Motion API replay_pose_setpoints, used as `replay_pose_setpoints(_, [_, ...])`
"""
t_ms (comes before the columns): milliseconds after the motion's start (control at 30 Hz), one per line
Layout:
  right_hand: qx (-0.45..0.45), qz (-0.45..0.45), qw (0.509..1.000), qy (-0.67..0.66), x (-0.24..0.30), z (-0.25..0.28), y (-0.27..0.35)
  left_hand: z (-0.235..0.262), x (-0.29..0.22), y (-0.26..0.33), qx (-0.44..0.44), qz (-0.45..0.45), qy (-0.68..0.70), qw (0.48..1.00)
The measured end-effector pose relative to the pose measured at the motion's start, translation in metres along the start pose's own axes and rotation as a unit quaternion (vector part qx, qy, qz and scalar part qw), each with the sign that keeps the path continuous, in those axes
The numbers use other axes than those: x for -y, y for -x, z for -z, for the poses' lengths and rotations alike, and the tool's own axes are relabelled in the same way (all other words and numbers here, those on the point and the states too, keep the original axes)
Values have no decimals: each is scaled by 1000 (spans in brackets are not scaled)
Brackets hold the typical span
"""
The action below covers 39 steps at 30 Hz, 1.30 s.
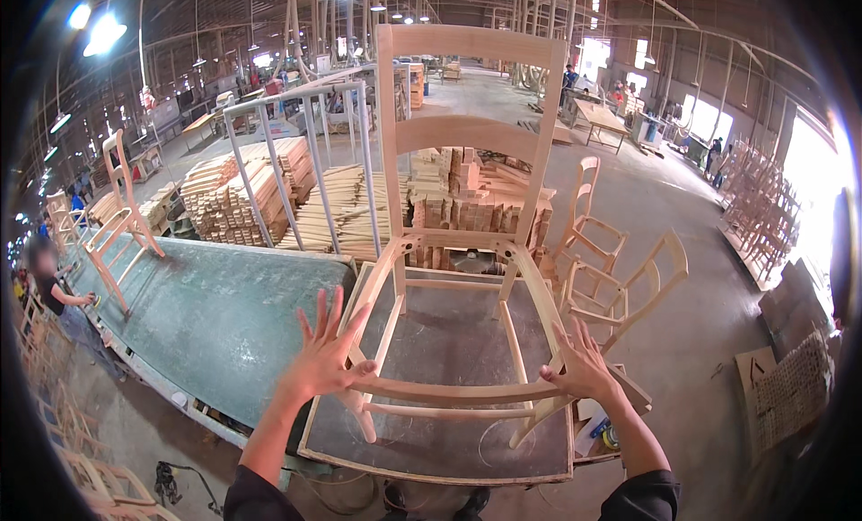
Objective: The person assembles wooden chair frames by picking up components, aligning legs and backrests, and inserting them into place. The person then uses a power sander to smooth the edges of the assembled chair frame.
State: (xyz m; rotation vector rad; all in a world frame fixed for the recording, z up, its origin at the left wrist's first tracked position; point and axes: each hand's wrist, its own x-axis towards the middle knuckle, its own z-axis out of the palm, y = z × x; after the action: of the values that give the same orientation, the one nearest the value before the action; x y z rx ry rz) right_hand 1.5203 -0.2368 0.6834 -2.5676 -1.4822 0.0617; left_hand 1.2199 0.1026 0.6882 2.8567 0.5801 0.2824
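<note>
Both hands, left (325,364) and right (580,368), rest open-fingered on the chair frame (467,252).

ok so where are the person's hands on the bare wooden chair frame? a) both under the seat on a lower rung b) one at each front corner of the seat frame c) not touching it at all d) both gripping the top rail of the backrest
b: the left hand rests with fingers spread at the front left corner of the chair frame, and the right hand is on the front right corner.
</note>
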Motion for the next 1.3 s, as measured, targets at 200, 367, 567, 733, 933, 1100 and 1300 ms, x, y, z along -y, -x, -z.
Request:
replay_pose_setpoints(200, [-78, -58, 990, -104, 1, -8, 4, -18, -19, -5, -87, 27, -79, 993])
replay_pose_setpoints(367, [-234, -42, 962, -132, -2, -33, 21, -35, -14, 5, -151, 206, 30, 966])
replay_pose_setpoints(567, [-268, -95, 944, -168, 14, -42, 71, -53, -38, 52, -213, 132, 7, 968])
replay_pose_setpoints(733, [-328, -142, 917, -175, 8, -51, 76, -66, -50, 62, -246, 127, -21, 961])
replay_pose_setpoints(933, [-325, -145, 925, -130, 0, -48, 37, -68, -24, 15, -230, 114, -59, 965])
replay_pose_setpoints(1100, [-347, -114, 919, -147, 0, -52, 41, -72, -25, 20, -254, 117, -56, 958])
replay_pose_setpoints(1300, [-206, -104, 953, -195, 0, -8, 48, -49, -33, 15, -170, 105, 30, 979])
